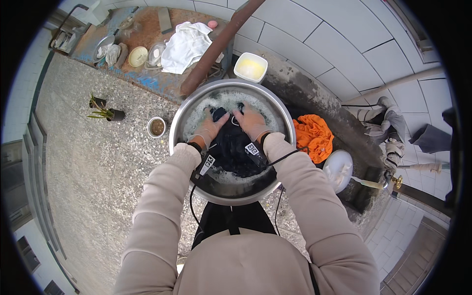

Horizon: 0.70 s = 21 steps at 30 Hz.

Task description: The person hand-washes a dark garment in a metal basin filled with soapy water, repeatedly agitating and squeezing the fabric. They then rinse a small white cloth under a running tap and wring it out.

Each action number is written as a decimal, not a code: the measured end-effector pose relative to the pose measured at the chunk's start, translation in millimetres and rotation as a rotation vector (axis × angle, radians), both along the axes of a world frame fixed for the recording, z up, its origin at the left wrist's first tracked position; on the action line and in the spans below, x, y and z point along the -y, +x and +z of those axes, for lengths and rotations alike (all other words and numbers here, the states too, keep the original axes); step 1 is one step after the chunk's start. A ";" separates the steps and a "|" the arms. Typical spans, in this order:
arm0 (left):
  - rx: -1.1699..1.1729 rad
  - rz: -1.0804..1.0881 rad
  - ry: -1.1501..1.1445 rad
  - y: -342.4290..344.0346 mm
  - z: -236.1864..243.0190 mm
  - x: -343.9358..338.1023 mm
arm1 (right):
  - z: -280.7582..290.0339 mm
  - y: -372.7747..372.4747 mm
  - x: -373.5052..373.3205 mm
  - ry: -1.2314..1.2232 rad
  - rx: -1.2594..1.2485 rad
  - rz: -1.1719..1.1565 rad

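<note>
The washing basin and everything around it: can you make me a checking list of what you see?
Surface: speckled stone floor, white tiled wall beyond.
Job's things: metal basin of soapy water with a dark garment in it.
Clutter: orange cloth, white tub, small cup, potted plant, white cloth on a rusty table.
Hands: left hand and right hand, both gloved, fingers pressing the garment.
Cables: black cable from the right wrist.
Surroundings: brass tap at right.

Shiny metal basin (282,118), wet dark cloth (231,147), rough speckled floor (98,162)
</note>
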<state>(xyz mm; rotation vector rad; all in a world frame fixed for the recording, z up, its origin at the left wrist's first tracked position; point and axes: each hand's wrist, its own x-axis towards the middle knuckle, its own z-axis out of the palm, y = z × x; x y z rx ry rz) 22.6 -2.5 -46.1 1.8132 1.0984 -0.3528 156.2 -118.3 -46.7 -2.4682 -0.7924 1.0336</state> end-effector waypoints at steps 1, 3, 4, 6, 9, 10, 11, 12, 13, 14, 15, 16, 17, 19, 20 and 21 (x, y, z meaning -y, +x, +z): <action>0.052 0.050 0.018 0.8 -0.5 -4.6 | -0.7 -0.1 0.3 0.091 -0.034 -0.082; 0.182 0.366 -0.250 -0.8 2.8 -7.4 | 3.6 -1.8 0.5 0.212 -0.097 -0.276; 0.253 0.430 -0.330 -5.8 7.1 -4.6 | 9.0 -4.1 1.5 0.304 -0.177 -0.355; 0.380 0.635 -0.740 -17.5 19.5 1.0 | 25.2 -12.2 7.9 0.384 -0.306 -0.440; 0.352 0.764 -0.780 -28.7 36.8 20.9 | 53.9 -27.9 19.2 0.361 -0.229 -0.426; 0.272 0.706 -0.452 -29.1 40.2 30.4 | 60.8 -40.2 27.3 0.255 -0.080 -0.305; 0.180 0.627 -0.129 -25.5 42.3 37.0 | 65.5 -51.2 34.2 0.242 0.116 -0.152; 0.009 0.252 0.208 -32.8 44.1 47.1 | 66.8 -64.6 43.8 0.190 0.264 -0.084; 0.069 0.147 0.258 -42.3 44.0 60.8 | 65.6 -72.7 54.2 0.066 0.313 0.020; 0.006 0.052 0.396 -48.2 43.1 73.7 | 62.4 -79.3 63.1 0.004 0.388 0.030; -0.080 -0.052 0.516 -53.5 40.6 85.0 | 57.4 -83.1 69.8 -0.097 0.466 0.060; -0.130 -0.164 0.563 -56.5 36.8 86.1 | 50.3 -84.5 69.8 -0.063 0.491 0.009; -0.066 -0.166 0.617 -56.9 31.6 85.7 | 42.9 -82.8 68.3 -0.097 0.507 -0.028; -0.088 -0.215 0.640 -50.7 19.4 79.2 | 30.0 -75.2 60.4 -0.140 0.468 -0.067; -0.101 -0.235 0.655 -44.8 13.2 73.6 | 24.4 -66.9 53.0 -0.145 0.415 -0.067; -0.168 -0.280 0.632 -38.9 8.2 66.6 | 19.6 -59.0 44.7 -0.144 0.347 -0.062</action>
